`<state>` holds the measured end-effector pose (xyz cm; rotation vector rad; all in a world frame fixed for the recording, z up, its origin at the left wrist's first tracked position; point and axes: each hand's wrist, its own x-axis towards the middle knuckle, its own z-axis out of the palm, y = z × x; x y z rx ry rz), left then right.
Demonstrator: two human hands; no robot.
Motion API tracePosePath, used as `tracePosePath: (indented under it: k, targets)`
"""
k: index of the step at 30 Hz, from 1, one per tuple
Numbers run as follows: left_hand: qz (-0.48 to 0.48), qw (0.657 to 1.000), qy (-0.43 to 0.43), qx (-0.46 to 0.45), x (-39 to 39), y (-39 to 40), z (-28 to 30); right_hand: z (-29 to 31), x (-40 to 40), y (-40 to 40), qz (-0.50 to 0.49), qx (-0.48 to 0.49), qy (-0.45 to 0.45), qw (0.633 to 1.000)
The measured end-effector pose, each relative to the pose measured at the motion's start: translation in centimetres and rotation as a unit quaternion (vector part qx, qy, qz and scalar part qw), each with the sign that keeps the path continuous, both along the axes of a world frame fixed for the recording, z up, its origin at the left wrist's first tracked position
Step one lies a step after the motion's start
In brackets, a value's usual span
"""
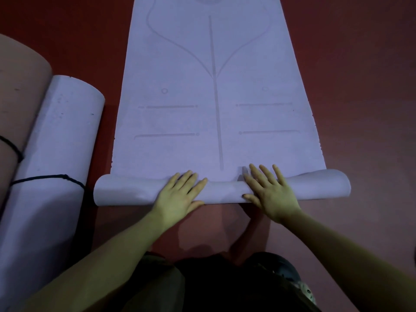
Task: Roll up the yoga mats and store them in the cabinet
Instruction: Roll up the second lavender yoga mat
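Both hands, left and right, press flat-fingered on the mat roll; soft, springy foam, best pressed near mid-width.

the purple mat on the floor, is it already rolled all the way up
No, only the near end of the purple mat is curled into a short roll under the left hand and right hand; the rest lies flat.

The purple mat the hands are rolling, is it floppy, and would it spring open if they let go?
Probably floppy: the purple mat lies flat, and its started roll sags beside the left hand and right hand. It might uncurl if released, since the finished roll nearby is tied with black cord.
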<state>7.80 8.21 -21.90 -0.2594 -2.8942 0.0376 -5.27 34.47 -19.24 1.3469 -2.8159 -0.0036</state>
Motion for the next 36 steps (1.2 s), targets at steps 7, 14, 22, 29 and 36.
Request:
tracePosePath:
  k: [7,14,22,29,36]
  targets:
    - [-0.011,0.996,-0.081,0.036,-1.8,-1.5,0.5,-0.6,2.7,-0.7,-0.006,-0.043,0.064,0.997]
    - [-0.014,0.999,-0.033,0.001,-0.7,-1.4,0.7,-0.9,-0.3,-0.4,0.051,-0.032,0.010,0.998]
    - [-0.005,0.996,-0.087,0.013,-1.5,-1.7,1.0,0.1,-2.2,-1.8,0.033,-0.011,-0.030,0.999]
    - [-0.034,0.977,-0.204,0.059,-3.9,-3.9,2.5,0.4,0.4,-1.9,-0.020,-0.044,0.009,0.999]
    - [0.062,0.989,-0.132,0.016,-3.2,-1.5,3.1,1.1,-2.9,-3.9,-0.046,0.028,-0.096,0.994]
